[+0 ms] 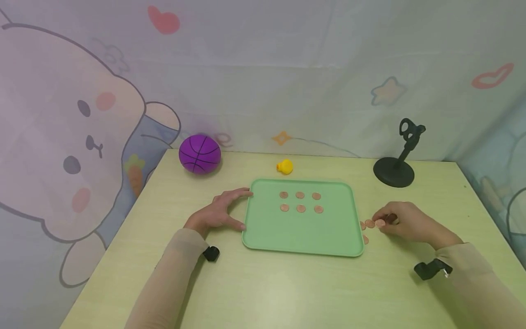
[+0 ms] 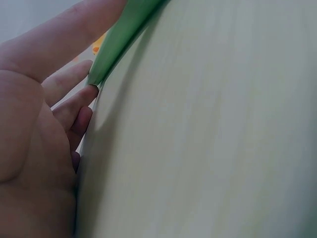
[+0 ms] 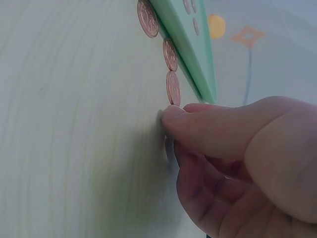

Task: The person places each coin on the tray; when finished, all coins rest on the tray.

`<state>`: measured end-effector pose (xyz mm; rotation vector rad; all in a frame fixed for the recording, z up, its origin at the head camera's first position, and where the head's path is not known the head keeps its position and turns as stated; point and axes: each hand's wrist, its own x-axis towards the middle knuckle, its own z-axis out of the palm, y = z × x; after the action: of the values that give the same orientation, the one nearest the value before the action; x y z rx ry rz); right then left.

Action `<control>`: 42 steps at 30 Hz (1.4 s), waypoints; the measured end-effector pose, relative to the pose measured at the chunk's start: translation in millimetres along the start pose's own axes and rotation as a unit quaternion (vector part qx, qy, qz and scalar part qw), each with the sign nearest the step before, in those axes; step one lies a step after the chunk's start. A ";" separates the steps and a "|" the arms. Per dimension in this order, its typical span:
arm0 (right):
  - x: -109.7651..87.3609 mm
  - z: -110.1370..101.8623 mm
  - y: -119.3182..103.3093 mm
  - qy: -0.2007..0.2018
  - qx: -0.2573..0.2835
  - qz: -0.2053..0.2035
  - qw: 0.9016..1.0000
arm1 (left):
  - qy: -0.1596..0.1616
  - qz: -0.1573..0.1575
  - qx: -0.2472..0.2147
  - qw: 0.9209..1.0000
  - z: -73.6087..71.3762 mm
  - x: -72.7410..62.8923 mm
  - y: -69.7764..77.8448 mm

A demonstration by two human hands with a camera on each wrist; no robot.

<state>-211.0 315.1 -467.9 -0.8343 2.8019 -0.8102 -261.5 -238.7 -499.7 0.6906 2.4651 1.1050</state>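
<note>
A light green tray [image 1: 304, 237] lies on the table, with several copper coins [image 1: 301, 209] in two rows of three toward its back. My left hand [image 1: 218, 212] touches the tray's left rim, thumb and fingers spread; the left wrist view shows the thumb [image 2: 64, 37] against the green edge. Beyond the tray's right side, my right hand [image 1: 411, 222] pinches a coin [image 1: 380, 223] between thumb and fingertips. More loose coins [image 3: 171, 54] lie on the table along that edge, close to the fingertips. The right thumb hides part of the pinched coin in the right wrist view.
Behind the tray sits a small yellow toy [image 1: 285, 167]. A purple ball [image 1: 200, 154] rests at the back left of the table [image 1: 279, 292], and a black stand [image 1: 394, 172] with a round base is at the back right. A printed cloth [image 1: 263, 82] hangs behind.
</note>
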 end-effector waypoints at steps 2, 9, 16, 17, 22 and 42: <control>0.0 -0.4 0.9 -0.007 0.000 0.008 1.000 | 0.000 0.001 0.000 1.000 0.1 0.2 -0.1; -0.4 -0.5 2.9 -0.009 -0.007 0.003 1.000 | 0.002 0.000 0.002 1.000 0.1 -0.7 2.2; 1.4 -1.3 3.2 0.008 -0.019 -0.015 1.000 | 0.003 -0.003 -0.006 1.000 0.6 -1.8 3.7; 1.9 -1.9 2.6 0.013 -0.020 -0.019 1.000 | 0.002 -0.003 -0.006 1.000 0.7 -1.8 3.5; 7.5 -3.7 -4.7 0.032 -0.024 -0.025 0.999 | 0.000 -0.005 -0.003 1.000 0.7 -1.8 2.9; 62.9 21.2 -52.9 0.006 0.026 -0.055 0.998 | 0.002 -0.010 -0.012 1.000 -0.4 -3.8 8.4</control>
<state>-233.5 234.1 -455.5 -0.9852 2.7518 -0.9027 -256.2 -236.2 -492.6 0.6556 2.4533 1.1269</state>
